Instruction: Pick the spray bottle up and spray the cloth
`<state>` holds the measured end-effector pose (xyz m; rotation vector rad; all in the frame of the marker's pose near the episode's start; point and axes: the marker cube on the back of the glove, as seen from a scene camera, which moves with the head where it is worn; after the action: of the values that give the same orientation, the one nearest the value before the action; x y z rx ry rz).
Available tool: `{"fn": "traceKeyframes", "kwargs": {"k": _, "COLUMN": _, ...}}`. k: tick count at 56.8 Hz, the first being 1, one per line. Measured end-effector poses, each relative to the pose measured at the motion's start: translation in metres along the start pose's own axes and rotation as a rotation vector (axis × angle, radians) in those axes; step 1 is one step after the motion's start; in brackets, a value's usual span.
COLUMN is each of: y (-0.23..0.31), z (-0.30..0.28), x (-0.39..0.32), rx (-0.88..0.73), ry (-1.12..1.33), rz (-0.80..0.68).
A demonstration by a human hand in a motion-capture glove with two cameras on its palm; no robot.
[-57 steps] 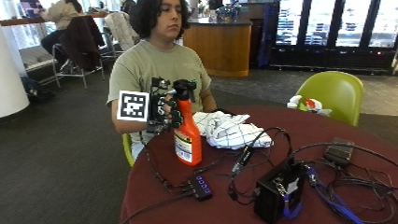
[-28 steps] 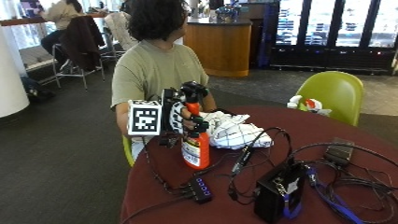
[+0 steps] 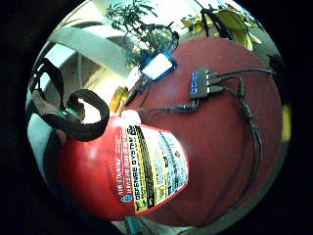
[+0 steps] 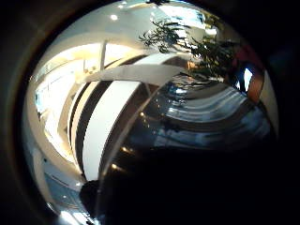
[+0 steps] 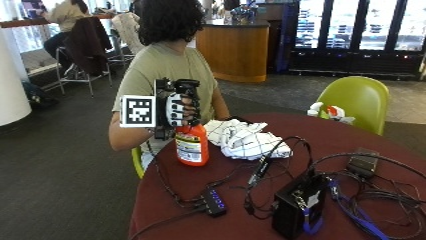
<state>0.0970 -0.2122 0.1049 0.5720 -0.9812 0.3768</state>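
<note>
Orange plastic spray bottle (image 5: 192, 145), rigid and probably light: my right hand (image 5: 176, 107) wraps its neck at the trigger, lifted just beside the soft checked cloth (image 5: 245, 140).

spray bottle (image 3: 132, 171) label: "DEFENSE SYSTEM" | other print too small to read

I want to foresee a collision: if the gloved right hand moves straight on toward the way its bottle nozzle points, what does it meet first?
Probably the cloth. The right hand grips the bottle beside it, nozzle apparently toward it, though depth is unclear.
</note>
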Motion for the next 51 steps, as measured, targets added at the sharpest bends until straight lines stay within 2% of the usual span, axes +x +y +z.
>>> {"fn": "traceKeyframes", "kwargs": {"k": 3, "y": 0.002, "z": -0.002, "x": -0.010, "rx": -0.048, "ry": 0.034, "rz": 0.001}}
{"fn": "traceKeyframes", "kwargs": {"k": 8, "y": 0.014, "z": 0.000, "x": -0.030, "rx": -0.282, "ry": 0.125, "rz": 0.028}}
{"fn": "traceKeyframes", "kwargs": {"k": 15, "y": 0.002, "z": 0.013, "x": -0.060, "rx": -0.548, "ry": 0.319, "rz": 0.095}}
{"fn": "traceKeyframes", "kwargs": {"k": 30, "y": -0.016, "z": 0.075, "x": -0.095, "rx": -0.945, "ry": 0.671, "rz": 0.267}}
{"fn": "traceKeyframes", "kwargs": {"k": 42, "y": -0.036, "z": 0.132, "x": -0.080, "rx": -1.045, "ry": 1.094, "rz": 0.386}}
{"fn": "traceKeyframes", "kwargs": {"k": 51, "y": -0.036, "z": 0.156, "x": -0.056, "rx": -1.113, "ry": 1.306, "rz": 0.463}}
